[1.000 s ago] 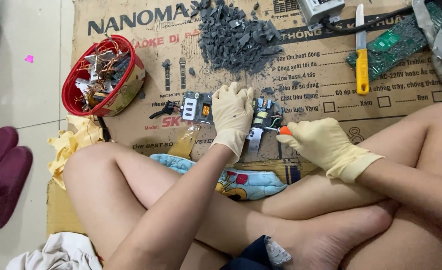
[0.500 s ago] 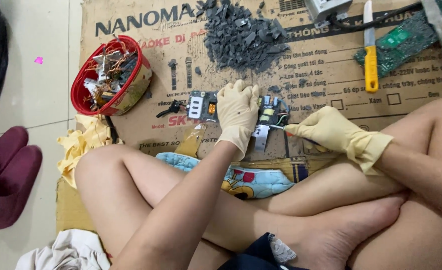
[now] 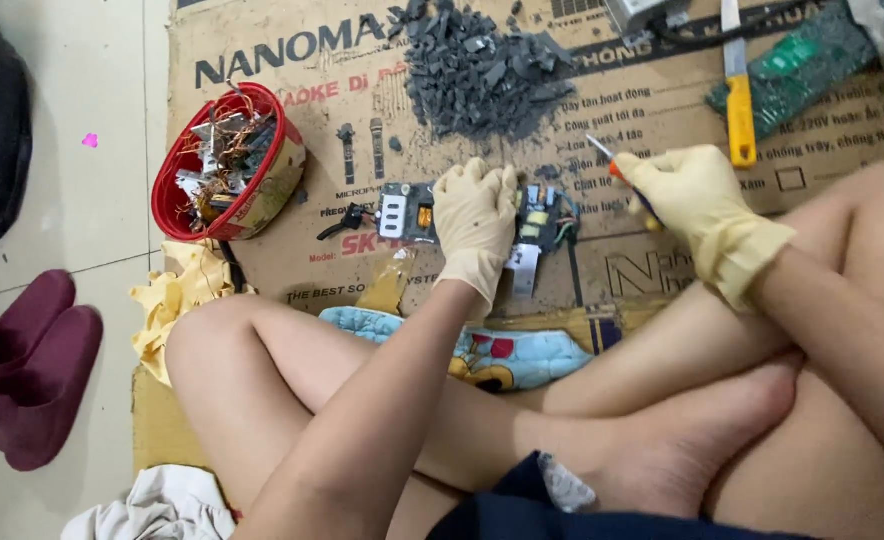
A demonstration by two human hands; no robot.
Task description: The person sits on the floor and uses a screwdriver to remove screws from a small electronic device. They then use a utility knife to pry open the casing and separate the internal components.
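Observation:
My left hand (image 3: pixel 475 228), in a pale yellow rubber glove, presses down on a small circuit board (image 3: pixel 410 212) that lies on a printed cardboard sheet (image 3: pixel 652 260). The board's right part (image 3: pixel 542 213), with green and yellow components, shows beside the hand. My right hand (image 3: pixel 697 205), also gloved, grips a small screwdriver (image 3: pixel 610 163) with an orange collar, its metal tip raised and pointing up-left, clear of the board.
A pile of dark grey broken pieces (image 3: pixel 487 70) lies behind the board. A red basket (image 3: pixel 230 165) of copper-wire scrap stands at left. A yellow-handled knife (image 3: pixel 739 95), green circuit board (image 3: pixel 797 65), yellow cloth (image 3: pixel 177 300) and maroon slippers (image 3: pixel 27 365) surround my crossed legs.
My right hand has lifted away from the board and swung up to the right with the screwdriver. My left hand stays on the board.

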